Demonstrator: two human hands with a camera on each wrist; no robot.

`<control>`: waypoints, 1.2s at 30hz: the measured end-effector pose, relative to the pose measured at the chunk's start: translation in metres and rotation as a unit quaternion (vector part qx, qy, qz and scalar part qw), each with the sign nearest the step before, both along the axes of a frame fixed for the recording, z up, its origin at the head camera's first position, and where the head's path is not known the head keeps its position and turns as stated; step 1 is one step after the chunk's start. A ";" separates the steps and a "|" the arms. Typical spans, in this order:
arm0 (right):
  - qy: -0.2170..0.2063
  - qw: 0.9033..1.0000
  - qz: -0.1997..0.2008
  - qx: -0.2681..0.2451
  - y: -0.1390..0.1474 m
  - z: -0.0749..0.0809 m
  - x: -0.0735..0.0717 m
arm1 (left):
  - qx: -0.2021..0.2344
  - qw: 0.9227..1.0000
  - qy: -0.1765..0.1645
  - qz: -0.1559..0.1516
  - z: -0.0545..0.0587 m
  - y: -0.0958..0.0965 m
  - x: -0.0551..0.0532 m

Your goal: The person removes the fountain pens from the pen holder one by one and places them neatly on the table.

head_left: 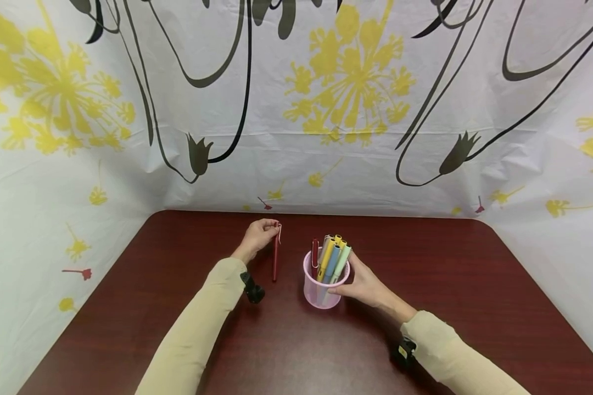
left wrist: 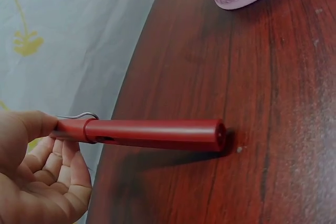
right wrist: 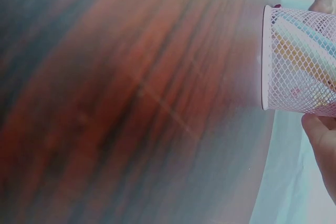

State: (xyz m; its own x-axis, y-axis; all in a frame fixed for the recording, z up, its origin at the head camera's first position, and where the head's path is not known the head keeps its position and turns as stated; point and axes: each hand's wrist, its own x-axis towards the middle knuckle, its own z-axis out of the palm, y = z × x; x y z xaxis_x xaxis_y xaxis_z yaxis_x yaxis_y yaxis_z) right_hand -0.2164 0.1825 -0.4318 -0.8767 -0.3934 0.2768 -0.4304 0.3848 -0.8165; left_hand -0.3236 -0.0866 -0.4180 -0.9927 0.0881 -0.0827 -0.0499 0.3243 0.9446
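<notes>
My left hand (head_left: 258,237) pinches a red pen (head_left: 275,259) by its clip end, between thumb and fingertips. In the left wrist view the red pen (left wrist: 163,134) points away from the hand, its far end right at the tabletop with a shadow beside it. My right hand (head_left: 370,286) holds a pink mesh pen cup (head_left: 320,299) from its right side, thumb at the front. The cup stands upright and contains another red pen (head_left: 314,257), a yellow pen (head_left: 328,258), a blue pen (head_left: 332,262), a pale green pen (head_left: 342,262) and others.
The dark red-brown wooden table (head_left: 296,345) has rounded far corners. A white cloth (head_left: 257,115) with yellow flowers and dark stems hangs behind it and along both sides. Black wrist cameras sit on both forearms, the left one (head_left: 253,289) close over the table.
</notes>
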 end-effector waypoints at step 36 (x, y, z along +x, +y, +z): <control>-0.014 1.000 0.013 -0.015 0.003 -0.002 0.001 | -0.058 0.997 -0.008 0.053 -0.021 0.006 -0.002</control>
